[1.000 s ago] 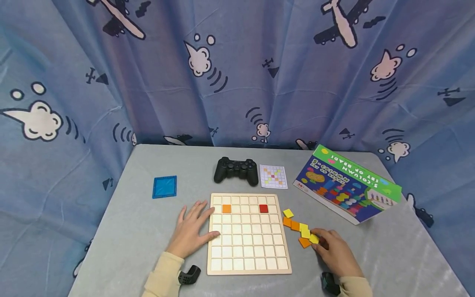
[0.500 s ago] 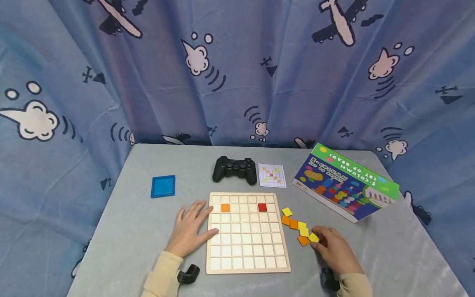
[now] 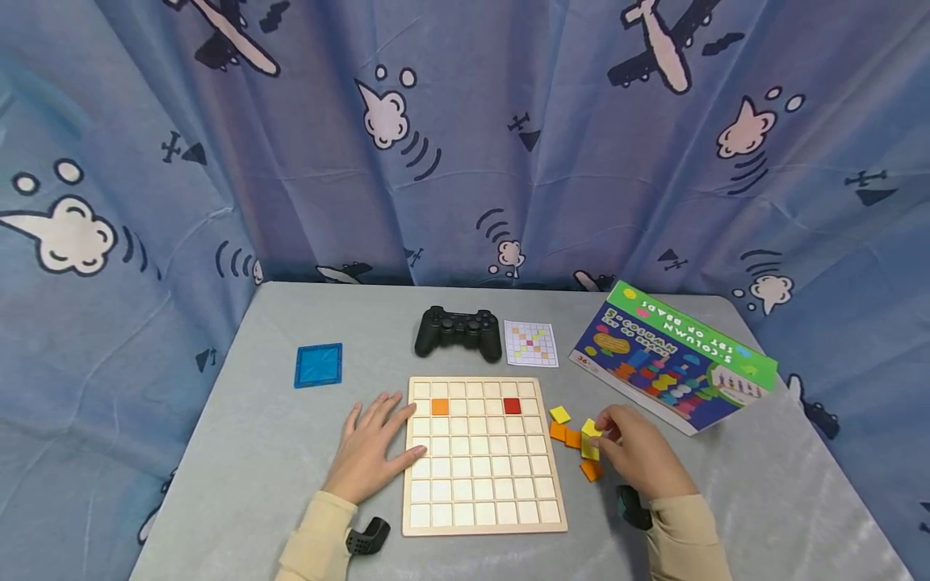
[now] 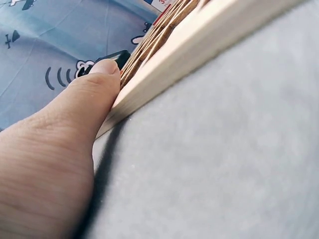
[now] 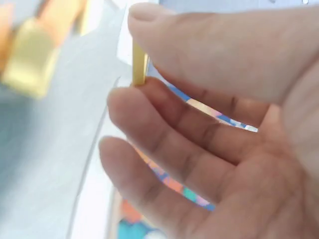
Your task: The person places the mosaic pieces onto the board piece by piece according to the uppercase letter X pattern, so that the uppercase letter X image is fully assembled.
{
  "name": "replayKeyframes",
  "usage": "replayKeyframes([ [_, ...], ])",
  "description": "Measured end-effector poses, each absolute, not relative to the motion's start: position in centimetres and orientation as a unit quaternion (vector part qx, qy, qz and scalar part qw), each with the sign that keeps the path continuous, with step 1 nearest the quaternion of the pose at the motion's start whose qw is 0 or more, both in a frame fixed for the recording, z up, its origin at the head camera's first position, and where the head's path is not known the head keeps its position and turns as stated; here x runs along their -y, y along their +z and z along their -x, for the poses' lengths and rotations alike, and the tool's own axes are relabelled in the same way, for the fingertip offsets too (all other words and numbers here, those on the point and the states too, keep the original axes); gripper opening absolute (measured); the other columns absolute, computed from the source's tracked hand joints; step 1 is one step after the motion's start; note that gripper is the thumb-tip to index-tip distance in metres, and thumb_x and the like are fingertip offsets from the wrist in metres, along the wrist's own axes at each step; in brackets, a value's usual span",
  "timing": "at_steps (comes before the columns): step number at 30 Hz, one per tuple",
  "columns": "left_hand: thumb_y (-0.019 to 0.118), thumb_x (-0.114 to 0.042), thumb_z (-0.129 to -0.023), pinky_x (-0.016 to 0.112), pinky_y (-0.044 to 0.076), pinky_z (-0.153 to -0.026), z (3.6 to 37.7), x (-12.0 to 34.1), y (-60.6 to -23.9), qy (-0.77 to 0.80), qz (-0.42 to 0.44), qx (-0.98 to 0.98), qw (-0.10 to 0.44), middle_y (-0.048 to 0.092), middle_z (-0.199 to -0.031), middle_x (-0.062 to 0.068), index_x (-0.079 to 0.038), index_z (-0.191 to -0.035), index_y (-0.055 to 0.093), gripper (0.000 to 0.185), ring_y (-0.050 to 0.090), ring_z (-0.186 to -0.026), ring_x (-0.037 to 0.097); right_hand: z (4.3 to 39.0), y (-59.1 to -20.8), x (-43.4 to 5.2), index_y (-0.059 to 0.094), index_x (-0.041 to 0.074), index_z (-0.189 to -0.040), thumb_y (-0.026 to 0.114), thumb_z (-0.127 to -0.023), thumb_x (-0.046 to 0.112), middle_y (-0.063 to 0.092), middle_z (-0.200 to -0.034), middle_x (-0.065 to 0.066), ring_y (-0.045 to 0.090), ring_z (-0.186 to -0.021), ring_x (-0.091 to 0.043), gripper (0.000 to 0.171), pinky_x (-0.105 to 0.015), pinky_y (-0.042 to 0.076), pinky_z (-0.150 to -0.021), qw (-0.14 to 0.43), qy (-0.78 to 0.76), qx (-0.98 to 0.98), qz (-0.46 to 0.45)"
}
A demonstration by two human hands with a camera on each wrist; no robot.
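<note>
My right hand (image 3: 643, 452) is above the loose tiles, right of the wooden grid board (image 3: 483, 530). In the right wrist view its thumb and fingers pinch a thin yellow tile (image 5: 139, 64), seen edge-on. Under and beside that hand lie a yellow tile (image 3: 590, 452), another yellow tile (image 3: 559, 414) and several orange tiles (image 3: 592, 470). My left hand (image 3: 374, 448) lies at the board's left edge with fingers spread and thumb on the rim. An orange tile (image 3: 440, 407) and a red tile (image 3: 512, 406) sit in the board's second row from the far side.
Behind the board are a black game controller (image 3: 458, 332) and a card with a coloured grid pattern (image 3: 531, 344). A blue square tray (image 3: 318, 365) lies at the left. A colourful toy box (image 3: 668, 355) stands at the right back, near my right hand.
My right hand has taken up the yellow tile at the near right of the pile and moved away from me and slightly left. The left hand has stayed on the board's edge.
</note>
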State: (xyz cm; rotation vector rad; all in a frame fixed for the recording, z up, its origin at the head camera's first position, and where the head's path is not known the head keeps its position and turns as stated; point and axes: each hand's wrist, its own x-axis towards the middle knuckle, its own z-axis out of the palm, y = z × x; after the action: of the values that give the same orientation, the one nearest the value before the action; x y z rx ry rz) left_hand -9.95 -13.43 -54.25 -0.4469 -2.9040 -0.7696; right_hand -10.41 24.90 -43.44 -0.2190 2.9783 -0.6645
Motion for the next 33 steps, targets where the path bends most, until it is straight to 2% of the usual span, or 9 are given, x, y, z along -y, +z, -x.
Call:
replayKeyframes([
  [5, 0.052, -0.067, -0.086, 0.054, 0.007, -0.117, 9.9, 13.5, -54.4, -0.253, 0.146, 0.955, 0.051, 0.034, -0.154, 0.002, -0.026, -0.143, 0.046, 0.070, 0.026, -0.144, 0.025, 11.7, -42.5, -22.6, 0.060, 0.009, -0.089, 0.073, -0.083, 0.005, 0.058, -0.085, 0.000, 0.055, -0.075, -0.013, 0.015, -0.029, 0.051, -0.063, 0.018, -0.211, -0.968, 0.132],
  [10, 0.051, -0.068, -0.086, 0.054, 0.006, -0.117, 9.9, 13.6, -54.6, -0.252, 0.143, 0.956, 0.052, 0.034, -0.154, 0.001, -0.027, -0.143, 0.046, 0.071, 0.025, -0.144, 0.024, 13.0, -43.1, -19.6, 0.061, 0.009, -0.084, 0.075, -0.081, 0.006, 0.056, -0.084, 0.000, 0.052, -0.073, -0.010, 0.015, -0.025, 0.049, -0.061, 0.026, -0.225, -0.951, 0.210],
  [18, 0.051, -0.067, -0.087, 0.053, 0.006, -0.117, 9.9, 13.4, -54.6, -0.256, 0.148, 0.954, 0.050, 0.034, -0.154, 0.001, -0.027, -0.144, 0.045, 0.070, 0.024, -0.145, 0.023, 14.0, -45.1, -15.5, 0.060, 0.008, -0.090, 0.074, -0.083, 0.009, 0.060, -0.086, -0.001, 0.054, -0.075, -0.013, 0.016, -0.024, 0.049, -0.065, 0.044, -0.260, -0.919, 0.292],
  [27, 0.053, -0.065, -0.087, 0.054, 0.008, -0.117, 10.0, 13.3, -54.4, -0.256, 0.149, 0.953, 0.058, 0.035, -0.154, 0.001, -0.026, -0.143, 0.047, 0.068, 0.026, -0.144, 0.024, 14.4, -47.3, -12.6, 0.061, 0.008, -0.097, 0.074, -0.083, 0.008, 0.059, -0.090, -0.001, 0.051, -0.075, -0.010, 0.020, -0.024, 0.047, -0.065, 0.041, -0.262, -0.912, 0.314],
  [33, 0.056, -0.063, -0.086, 0.055, 0.010, -0.116, 10.0, 13.4, -54.4, -0.256, 0.150, 0.952, 0.070, 0.037, -0.153, 0.003, -0.025, -0.142, 0.048, 0.068, 0.028, -0.143, 0.025, 14.3, -48.1, -11.5, 0.062, 0.009, -0.102, 0.075, -0.083, 0.013, 0.054, -0.088, 0.004, 0.048, -0.075, -0.008, 0.023, -0.022, 0.045, -0.065, 0.058, -0.250, -0.920, 0.298],
])
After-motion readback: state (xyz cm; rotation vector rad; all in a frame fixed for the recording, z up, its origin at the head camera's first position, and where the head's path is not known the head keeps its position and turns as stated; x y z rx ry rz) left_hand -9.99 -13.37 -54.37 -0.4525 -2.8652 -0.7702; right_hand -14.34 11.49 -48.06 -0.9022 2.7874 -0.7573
